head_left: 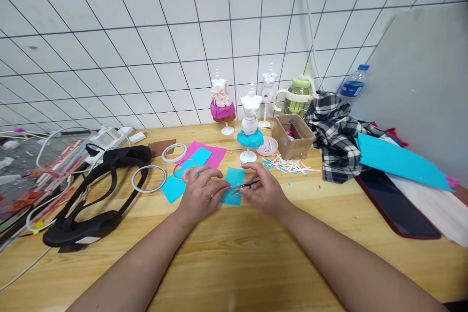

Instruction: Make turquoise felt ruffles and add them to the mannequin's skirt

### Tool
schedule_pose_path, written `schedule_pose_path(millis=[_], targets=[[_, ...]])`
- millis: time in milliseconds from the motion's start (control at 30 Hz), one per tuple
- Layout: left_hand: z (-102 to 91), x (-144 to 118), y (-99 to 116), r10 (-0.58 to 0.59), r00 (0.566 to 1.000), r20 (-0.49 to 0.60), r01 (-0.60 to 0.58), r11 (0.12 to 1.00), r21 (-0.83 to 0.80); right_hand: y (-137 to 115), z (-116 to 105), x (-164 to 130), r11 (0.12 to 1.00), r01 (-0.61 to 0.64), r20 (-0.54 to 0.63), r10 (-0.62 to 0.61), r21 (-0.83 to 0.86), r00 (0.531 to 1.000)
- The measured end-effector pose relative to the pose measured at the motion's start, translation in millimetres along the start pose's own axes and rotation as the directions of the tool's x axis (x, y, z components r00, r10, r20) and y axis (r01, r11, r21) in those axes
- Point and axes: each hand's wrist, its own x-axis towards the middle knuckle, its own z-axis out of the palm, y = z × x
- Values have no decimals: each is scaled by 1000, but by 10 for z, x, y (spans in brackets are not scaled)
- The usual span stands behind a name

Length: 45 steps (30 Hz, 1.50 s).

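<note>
Wooden table (234, 253), hands flat on felt (234, 178)

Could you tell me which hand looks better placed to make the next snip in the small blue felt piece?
Probably the right hand: it holds the small scissors, whose blades lie over the blue felt piece. The left hand rests flat on the felt's left edge, steadying it on the table.

Near half of the light wooden surface (226, 258) lies open around both forearms. Ahead, passage narrows: white mannequin stand with turquoise skirt (250, 126) and brown cardboard box (293, 135) block the centre. Left, black headset with straps (93, 195) and white rings (148, 178). Right, checked black-and-white cloth (334, 141) and dark flat tablet (397, 204).
</note>
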Motion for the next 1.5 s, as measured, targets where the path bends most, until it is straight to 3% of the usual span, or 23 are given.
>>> schedule_pose_path(millis=[100,300,500,900,1000,1100,1200,1267,1300,1333,1400,1467,1500], targets=[[-13,-3,-2,37,999,-1,-37,998,56,40,-25,19,998,-52,-75,54,30,996],[-58,-23,43,113,994,-8,-110,977,182,-27,-99,33,932,207,-50,-232,-297,971],[-83,-27,69,172,984,-35,-158,956,248,-39,-45,21,901,223,-42,-256,-371,966],[-79,-26,94,186,983,-5,-178,946,272,-42,-21,26,964,158,-32,-169,-213,985],[-75,-18,109,177,984,-6,-170,956,240,-49,-17,31,989,108,-44,-113,-102,993],[-48,-5,103,89,996,9,-89,988,127,-27,-36,50,996,35,-80,-28,82,996],[10,15,67,-107,991,83,114,990,-84,29,-98,89,983,-22,-159,52,183,986],[58,31,47,-276,947,164,314,903,-292,81,-158,118,988,-50,-281,90,148,955],[81,38,43,-365,905,218,425,806,-411,109,-190,131,992,-65,-345,99,109,933],[103,43,43,-445,849,286,527,667,-527,135,-221,141,995,-83,-405,101,63,909],[136,44,55,-539,704,463,675,303,-673,174,-273,155,992,-122,-502,95,-22,859],[150,35,75,-539,558,631,739,-23,-674,178,-305,156,985,-152,-588,76,-81,805],[149,30,85,-522,500,691,746,-145,-650,162,-311,151,982,-151,-616,49,-115,787]])
